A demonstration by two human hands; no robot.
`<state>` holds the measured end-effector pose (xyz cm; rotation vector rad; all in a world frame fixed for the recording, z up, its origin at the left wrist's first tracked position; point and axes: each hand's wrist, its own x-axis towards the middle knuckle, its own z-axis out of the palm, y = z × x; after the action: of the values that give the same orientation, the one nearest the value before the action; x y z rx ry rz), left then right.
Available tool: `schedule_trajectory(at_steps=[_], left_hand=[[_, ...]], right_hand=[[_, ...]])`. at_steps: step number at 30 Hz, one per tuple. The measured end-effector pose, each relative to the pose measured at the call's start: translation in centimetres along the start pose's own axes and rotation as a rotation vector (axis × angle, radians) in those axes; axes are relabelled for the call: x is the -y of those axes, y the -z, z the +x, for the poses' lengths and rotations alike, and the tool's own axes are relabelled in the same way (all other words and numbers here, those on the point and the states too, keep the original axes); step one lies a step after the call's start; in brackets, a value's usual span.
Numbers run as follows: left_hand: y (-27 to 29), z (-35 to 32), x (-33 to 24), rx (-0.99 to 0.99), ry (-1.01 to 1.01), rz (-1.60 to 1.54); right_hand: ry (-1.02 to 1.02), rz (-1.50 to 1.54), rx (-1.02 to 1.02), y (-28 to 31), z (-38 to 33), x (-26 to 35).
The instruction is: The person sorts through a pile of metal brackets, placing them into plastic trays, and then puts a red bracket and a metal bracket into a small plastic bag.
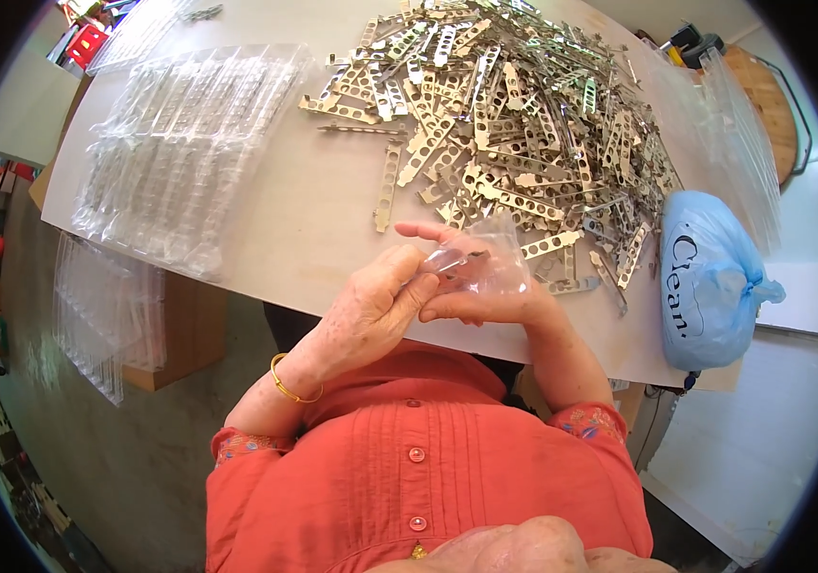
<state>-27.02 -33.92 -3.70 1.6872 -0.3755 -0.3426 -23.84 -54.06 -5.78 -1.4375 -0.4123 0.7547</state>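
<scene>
Just in front of my body, over the near edge of the pale table (289, 239), both hands hold a small clear plastic bag (504, 272). My left hand (377, 304) pinches its left end between thumb and fingers. Around the other end is my right hand (499, 304), its thumb in front and its fingers partly seen through the film. A small dark spot shows at the bag; I cannot tell what it is. Beyond my hands lies a large heap of flat metal brackets (523, 143) with round holes. One separate bracket (388, 186) lies just past my left hand.
Clear plastic trays (180, 153) are stacked on the table's left side. More clear trays (108, 306) stand below that edge, beside a cardboard box (184, 329). A tied blue plastic bag (714, 286) sits at the right corner. Clear plastic sheets (729, 153) lie behind it.
</scene>
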Motion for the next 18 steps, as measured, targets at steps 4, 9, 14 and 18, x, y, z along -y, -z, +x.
schedule_trajectory(at_steps=[4, 9, 14, 18], left_hand=[[0.8, -0.3, 1.1, -0.049, -0.022, 0.109], [0.8, -0.8, 1.5, -0.084, 0.004, 0.092], [0.9, -0.7, 1.8, -0.060, 0.003, 0.061], [1.3, -0.8, 1.4, 0.007, 0.086, 0.031]], right_hand=[[0.299, -0.085, -0.140, 0.6, 0.0, -0.2], [-0.033, -0.007, -0.137, 0.2, -0.8, 2.6], [-0.009, -0.004, -0.064, 0.1, -0.7, 2.5], [-0.034, 0.011, 0.026, 0.1, -0.6, 2.9]])
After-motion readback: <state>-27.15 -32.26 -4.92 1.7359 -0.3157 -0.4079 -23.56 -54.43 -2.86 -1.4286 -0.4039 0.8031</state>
